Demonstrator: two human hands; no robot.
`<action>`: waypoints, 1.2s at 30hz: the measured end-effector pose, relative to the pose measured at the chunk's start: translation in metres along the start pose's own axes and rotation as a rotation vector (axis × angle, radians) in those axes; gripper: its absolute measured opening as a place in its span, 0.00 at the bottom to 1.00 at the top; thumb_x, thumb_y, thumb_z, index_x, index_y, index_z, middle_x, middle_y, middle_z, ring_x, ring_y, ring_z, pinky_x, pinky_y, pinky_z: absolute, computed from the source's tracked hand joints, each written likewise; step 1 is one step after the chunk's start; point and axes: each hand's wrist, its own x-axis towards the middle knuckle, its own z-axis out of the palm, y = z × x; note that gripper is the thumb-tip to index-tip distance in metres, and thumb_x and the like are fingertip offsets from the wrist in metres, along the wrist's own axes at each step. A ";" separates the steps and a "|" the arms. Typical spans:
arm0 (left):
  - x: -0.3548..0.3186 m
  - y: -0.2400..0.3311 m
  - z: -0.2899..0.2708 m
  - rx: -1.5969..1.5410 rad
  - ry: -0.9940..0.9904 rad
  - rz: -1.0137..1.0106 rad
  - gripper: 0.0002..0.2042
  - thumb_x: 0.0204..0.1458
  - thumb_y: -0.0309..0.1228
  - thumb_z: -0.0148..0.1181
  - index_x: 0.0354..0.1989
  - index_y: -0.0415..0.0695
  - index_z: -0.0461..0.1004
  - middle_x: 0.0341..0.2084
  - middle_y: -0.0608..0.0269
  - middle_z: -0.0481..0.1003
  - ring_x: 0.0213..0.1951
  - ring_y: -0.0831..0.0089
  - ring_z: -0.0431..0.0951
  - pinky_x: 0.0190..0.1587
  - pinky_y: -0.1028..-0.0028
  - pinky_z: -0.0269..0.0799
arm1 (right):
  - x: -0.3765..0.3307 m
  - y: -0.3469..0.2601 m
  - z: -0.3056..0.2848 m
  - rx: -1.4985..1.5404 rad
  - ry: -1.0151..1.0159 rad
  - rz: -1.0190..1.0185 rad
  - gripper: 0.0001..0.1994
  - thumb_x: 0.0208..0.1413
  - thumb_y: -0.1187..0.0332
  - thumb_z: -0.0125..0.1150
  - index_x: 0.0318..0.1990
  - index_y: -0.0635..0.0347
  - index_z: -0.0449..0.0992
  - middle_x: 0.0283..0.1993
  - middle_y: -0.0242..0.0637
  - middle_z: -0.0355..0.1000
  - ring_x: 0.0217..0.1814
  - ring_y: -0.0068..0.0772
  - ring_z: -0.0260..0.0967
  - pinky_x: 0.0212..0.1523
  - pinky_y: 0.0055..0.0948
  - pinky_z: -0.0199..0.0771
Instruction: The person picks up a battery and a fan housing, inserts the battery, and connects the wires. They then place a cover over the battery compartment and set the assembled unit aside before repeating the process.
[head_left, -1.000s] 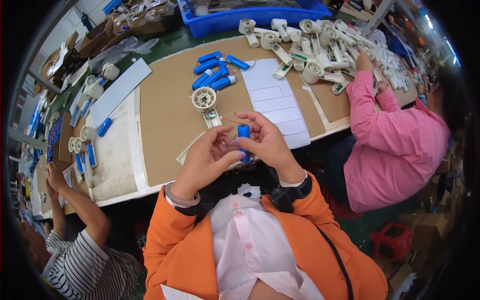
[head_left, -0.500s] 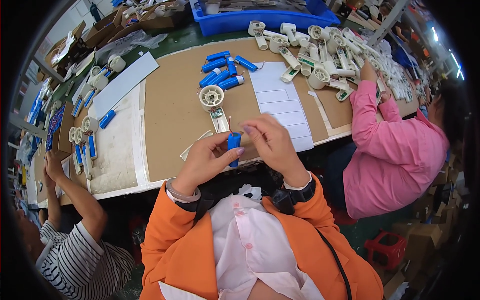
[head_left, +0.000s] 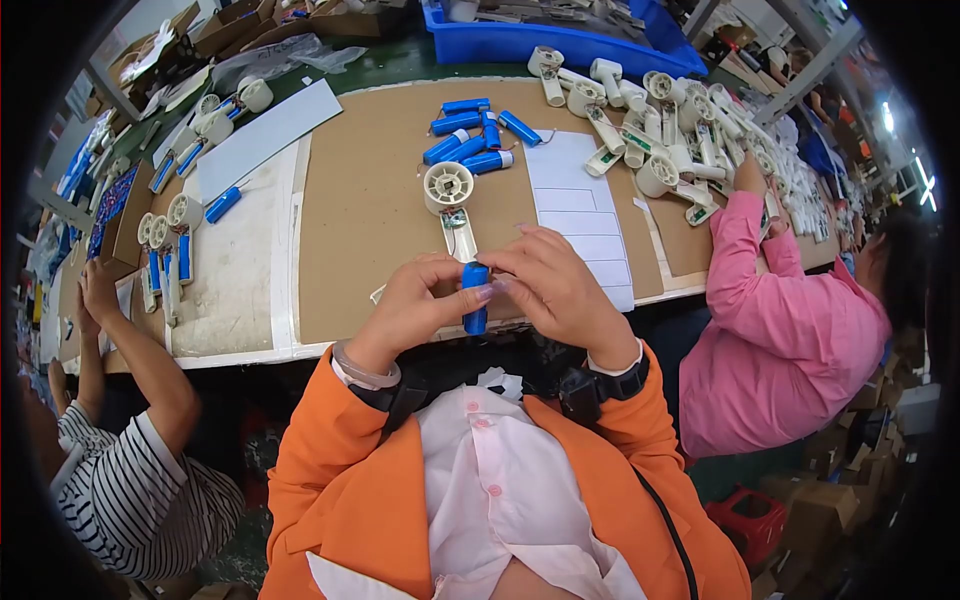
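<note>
A blue cylindrical battery (head_left: pixel 475 312) stands upright just above the table's front edge. My left hand (head_left: pixel 425 308) grips it between thumb and fingers. Fingers of my right hand (head_left: pixel 562 290) close on its upper end from the other side, the thumb pressed near my left thumb. The wire at its top is hidden by my fingers. Right beyond my hands lies a white handheld-fan housing, its round head (head_left: pixel 448 188) uppermost and its open handle (head_left: pixel 459 238) toward me, with a small green circuit board and thin wires inside.
Several blue batteries (head_left: pixel 463 148) lie on the brown board beyond the housing. A lined paper sheet (head_left: pixel 580 205) is right of them. White fan housings (head_left: pixel 660 130) pile up at right, near a co-worker in pink (head_left: pixel 780 330). Another in stripes (head_left: pixel 150 500) sits left. A blue tray (head_left: pixel 560 45) stands behind.
My right hand, held apart from the battery before, has come in to its top and closed there. The red wire that stood up is now covered. My left hand still holds the battery.
</note>
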 end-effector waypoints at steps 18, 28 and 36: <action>0.007 0.022 -0.018 0.238 -0.040 -0.136 0.16 0.55 0.40 0.62 0.32 0.36 0.79 0.19 0.63 0.73 0.22 0.72 0.69 0.29 0.73 0.67 | -0.002 -0.004 0.013 -0.063 0.038 0.109 0.37 0.35 0.61 0.77 0.57 0.61 0.69 0.48 0.42 0.69 0.50 0.43 0.68 0.53 0.37 0.68; 0.057 0.008 -0.049 0.961 0.196 0.374 0.46 0.41 0.36 0.72 0.69 0.45 0.51 0.61 0.41 0.58 0.47 0.44 0.75 0.50 0.59 0.73 | 0.019 0.048 0.004 0.353 -0.150 0.336 0.37 0.36 0.61 0.78 0.57 0.63 0.68 0.46 0.34 0.68 0.46 0.28 0.67 0.52 0.28 0.67; 0.075 0.001 -0.032 0.910 0.023 -0.012 0.49 0.37 0.32 0.70 0.70 0.43 0.47 0.65 0.34 0.50 0.51 0.40 0.73 0.53 0.60 0.72 | 0.018 0.036 0.013 0.572 -0.352 0.434 0.40 0.36 0.61 0.79 0.59 0.61 0.66 0.47 0.35 0.70 0.45 0.28 0.69 0.54 0.28 0.67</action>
